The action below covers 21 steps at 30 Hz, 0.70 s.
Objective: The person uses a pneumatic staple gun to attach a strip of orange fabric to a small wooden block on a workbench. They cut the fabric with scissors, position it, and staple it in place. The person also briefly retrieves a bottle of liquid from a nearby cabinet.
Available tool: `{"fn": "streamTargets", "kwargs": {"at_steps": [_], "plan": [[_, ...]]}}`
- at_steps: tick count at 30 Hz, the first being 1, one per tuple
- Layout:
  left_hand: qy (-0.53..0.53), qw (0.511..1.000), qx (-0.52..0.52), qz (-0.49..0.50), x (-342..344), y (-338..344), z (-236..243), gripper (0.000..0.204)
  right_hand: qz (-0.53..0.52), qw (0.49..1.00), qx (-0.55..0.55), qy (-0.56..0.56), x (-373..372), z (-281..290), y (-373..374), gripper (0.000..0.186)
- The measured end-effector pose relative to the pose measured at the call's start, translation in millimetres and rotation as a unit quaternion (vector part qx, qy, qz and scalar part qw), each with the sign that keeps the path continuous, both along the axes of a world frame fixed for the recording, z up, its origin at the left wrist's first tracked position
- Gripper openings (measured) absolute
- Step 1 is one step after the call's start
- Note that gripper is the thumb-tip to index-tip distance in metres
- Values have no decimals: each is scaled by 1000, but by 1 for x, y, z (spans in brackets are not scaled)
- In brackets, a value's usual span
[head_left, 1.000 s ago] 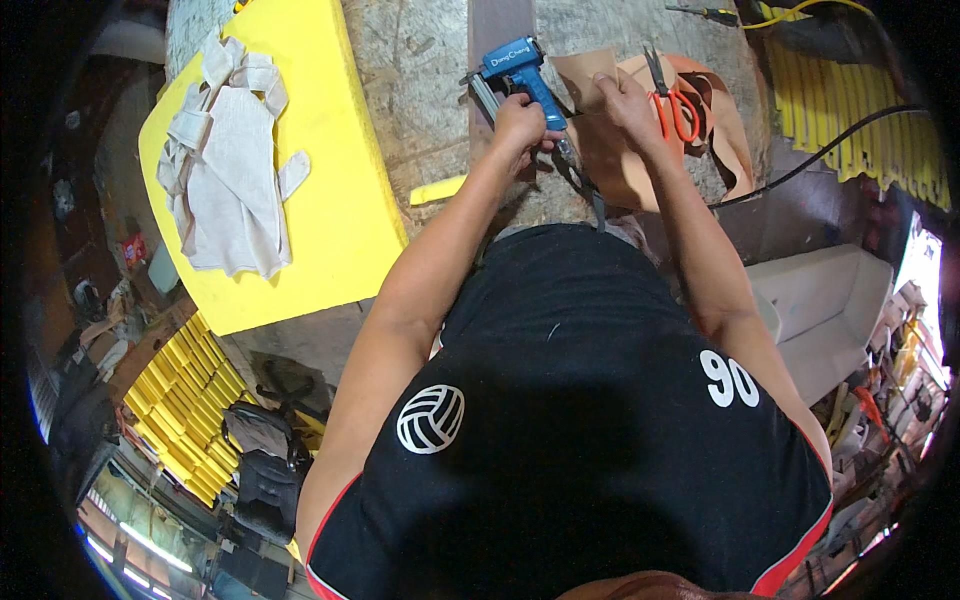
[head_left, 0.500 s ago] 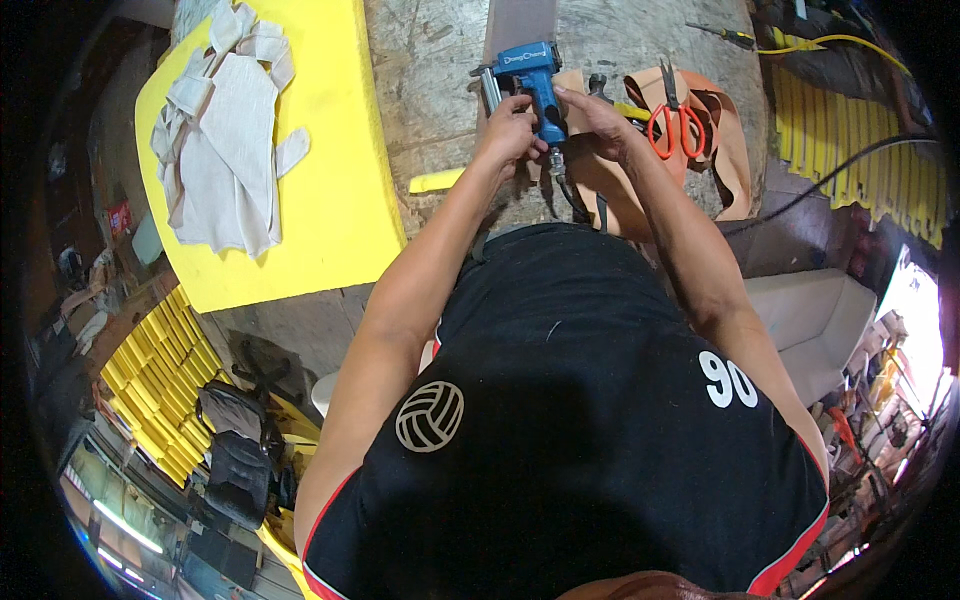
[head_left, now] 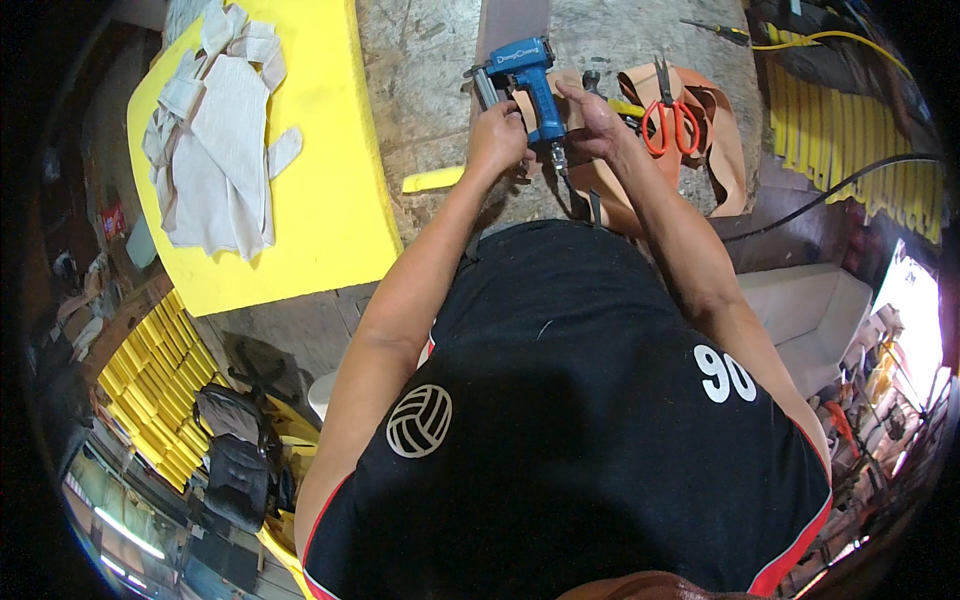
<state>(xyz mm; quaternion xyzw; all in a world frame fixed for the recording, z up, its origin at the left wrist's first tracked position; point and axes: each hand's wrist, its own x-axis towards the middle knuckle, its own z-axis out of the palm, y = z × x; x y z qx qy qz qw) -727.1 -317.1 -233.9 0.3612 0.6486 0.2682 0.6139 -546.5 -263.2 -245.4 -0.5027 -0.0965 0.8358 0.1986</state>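
A blue air-powered staple gun [head_left: 540, 95] stands over the worn workbench, its silver magazine [head_left: 486, 88] on the left and a hose fitting at its lower end. My left hand [head_left: 498, 138] is closed around the magazine side of the tool, fingers curled and partly hidden. To the right of the blue handle, my right hand [head_left: 597, 120] is apart from it with its fingers spread. Peach-coloured material [head_left: 610, 195] lies beneath and beside that hand. Red-handled scissors [head_left: 670, 120] rest on the material farther right.
At left, pale cloth [head_left: 225, 155] lies on a yellow foam sheet [head_left: 325, 200]. A yellow strip [head_left: 433, 180] sits left of my left wrist. A screwdriver [head_left: 720, 32] lies at the bench's far right. A black hose [head_left: 840, 185] curves in from the right.
My right hand has come away from the staple gun's handle and its fingers have opened. The left hand has shifted slightly up along the magazine, and the gun has tilted a little.
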Motion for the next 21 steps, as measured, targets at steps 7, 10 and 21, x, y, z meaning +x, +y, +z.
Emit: {"fn": "streamTargets", "kwargs": {"at_steps": [7,10,21], "plan": [[-118,991,-63,3,-1,8,3,37,-20,994,43,-98,7,-6,1,38],[-129,990,-56,32,2,6,-5,38,33,990,30,-135,9,-2,4,37],[-65,997,13,39,-16,-10,14,40,102,928,170,-316,23,24,-11,40]]}}
